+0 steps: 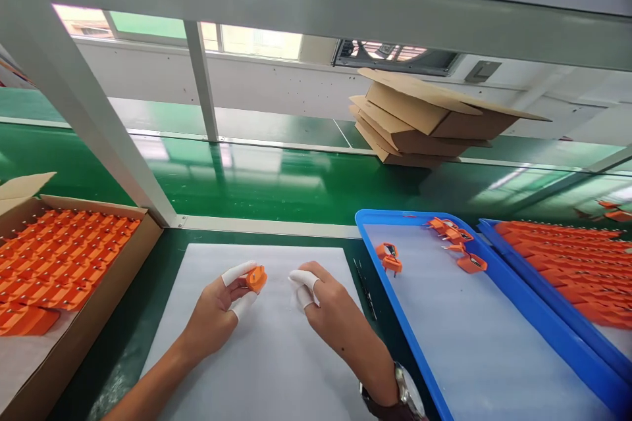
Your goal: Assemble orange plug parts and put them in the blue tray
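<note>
Head view: an orange plug-like piece sits between the left hand's white-covered thumb and fingertips, raised over a white sheet. Those fingers are pinched narrow on it. Opposite, well clear of the piece, the right hand has its covered fingertips bent close together; I cannot tell whether they grip anything small. A wristwatch is on that wrist.

On the left, an open cardboard box holds tight rows of orange pieces over a pale lining. To the right, a blue tray with a pale liner carries a few loose orange pieces, a small group near its left rim and more toward its far right corner. Beside it, a second blue tray is packed with rows of similar pieces. Thin dark tools lie between the white sheet and the nearer tray. Folded cardboard is stacked beyond the work surface.

The frame cuts off the box at left and both trays at right. The left fingers hide part of the held piece, and the loose pieces in the far corner overlap too much to count.
</note>
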`<state>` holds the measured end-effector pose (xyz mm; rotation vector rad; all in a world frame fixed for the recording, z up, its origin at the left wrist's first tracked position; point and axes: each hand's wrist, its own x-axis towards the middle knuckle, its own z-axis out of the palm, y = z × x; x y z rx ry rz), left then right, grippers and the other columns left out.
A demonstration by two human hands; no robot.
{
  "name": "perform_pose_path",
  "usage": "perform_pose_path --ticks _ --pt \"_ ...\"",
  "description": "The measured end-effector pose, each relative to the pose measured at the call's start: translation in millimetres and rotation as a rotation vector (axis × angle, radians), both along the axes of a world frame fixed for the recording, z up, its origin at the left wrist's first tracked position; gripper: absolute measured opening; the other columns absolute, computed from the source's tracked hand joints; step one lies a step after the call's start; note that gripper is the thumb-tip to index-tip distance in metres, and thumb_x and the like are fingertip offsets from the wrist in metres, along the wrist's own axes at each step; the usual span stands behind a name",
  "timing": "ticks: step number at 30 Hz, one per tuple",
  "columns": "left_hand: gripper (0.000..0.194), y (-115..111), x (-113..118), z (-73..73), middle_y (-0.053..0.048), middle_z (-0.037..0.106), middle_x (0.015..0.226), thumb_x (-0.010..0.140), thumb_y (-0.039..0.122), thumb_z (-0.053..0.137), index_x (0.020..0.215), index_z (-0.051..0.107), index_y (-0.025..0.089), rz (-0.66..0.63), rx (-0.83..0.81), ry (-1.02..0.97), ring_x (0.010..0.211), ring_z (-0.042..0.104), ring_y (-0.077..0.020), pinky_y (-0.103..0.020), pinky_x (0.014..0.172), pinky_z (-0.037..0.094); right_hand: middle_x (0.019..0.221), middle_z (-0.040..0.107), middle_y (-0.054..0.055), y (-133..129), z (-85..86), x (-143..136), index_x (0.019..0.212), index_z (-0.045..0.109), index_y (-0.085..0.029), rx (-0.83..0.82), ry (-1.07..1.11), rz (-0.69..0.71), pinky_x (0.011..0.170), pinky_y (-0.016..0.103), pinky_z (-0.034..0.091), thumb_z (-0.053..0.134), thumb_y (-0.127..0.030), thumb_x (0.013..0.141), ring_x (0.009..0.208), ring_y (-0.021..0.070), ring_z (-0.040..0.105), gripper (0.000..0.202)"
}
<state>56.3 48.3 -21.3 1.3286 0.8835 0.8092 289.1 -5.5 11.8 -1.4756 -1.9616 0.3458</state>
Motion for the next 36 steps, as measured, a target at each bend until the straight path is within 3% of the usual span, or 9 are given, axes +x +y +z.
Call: perform_pose_path --ticks 5,8,13,22,31,36 --pt "0.044 -4 4 1.8 -0.008 0.06 0.131 0.092 0.024 0.065 0.135 0.058 0.029 -0.089 0.115 -0.067 0.119 0.064 -0.0261 -0.046 0.102 0.058 0.107 0.063 0.007 4 -9.2 -29 0.119 0.061 -0.025 0.114 0.293 0.076 0.078 0.034 0.059 0.045 -0.001 0.09 0.096 0.0202 0.063 0.041" --pt "0.04 -3 3 3.1 -0.008 0.059 0.13 0.093 0.021 0.064 0.131 0.06 0.029 -0.094 0.128 -0.086 0.118 0.062 -0.0255 -0.044 0.1 0.059 0.109 0.064 0.009 -2 -18.5 -39 0.121 0.06 -0.023 0.185 0.281 0.119 0.08 0.035 0.061 0.047 0.0 0.087 0.099 0.0215 0.064 0.043" --pt "0.04 2 1 2.0 -0.007 0.058 0.125 0.092 0.018 0.064 0.13 0.059 0.029 -0.03 0.134 -0.075 0.113 0.063 -0.0232 -0.044 0.1 0.058 0.104 0.067 0.008 -6 -17.5 -45 0.11 0.063 -0.022 0.142 0.148 0.347 0.075 0.034 0.061 0.049 0.001 0.08 0.092 0.0215 0.065 0.04" --pt "0.042 2 1 -3.2 -0.007 0.058 0.126 0.09 0.016 0.062 0.13 0.06 0.028 -0.039 0.182 -0.034 0.118 0.061 -0.0244 -0.046 0.1 0.058 0.106 0.063 0.008 3 -20.5 -38 0.125 0.059 -0.026 0.217 0.333 0.097 0.077 0.035 0.062 0.053 -0.007 0.092 0.095 0.0206 0.064 0.038" --pt "0.037 1 2 -1.2 -0.003 0.06 0.111 0.087 0.014 0.066 0.121 0.063 0.028 0.031 0.201 0.015 0.105 0.065 -0.0212 -0.044 0.095 0.061 0.106 0.065 0.009 -1 -27.5 -43 0.126 0.058 -0.025 0.212 0.258 0.203 0.074 0.035 0.062 0.054 -0.003 0.088 0.095 0.0217 0.064 0.044" --pt "0.037 0 2 1.7 -0.002 0.062 0.103 0.082 0.018 0.074 0.117 0.064 0.026 0.084 0.192 0.074 0.098 0.067 -0.0201 -0.041 0.089 0.063 0.11 0.064 0.01 -4 -29.9 -45 0.133 0.055 -0.026 0.288 0.247 0.141 0.077 0.036 0.062 0.054 0.0 0.088 0.097 0.0219 0.064 0.051"
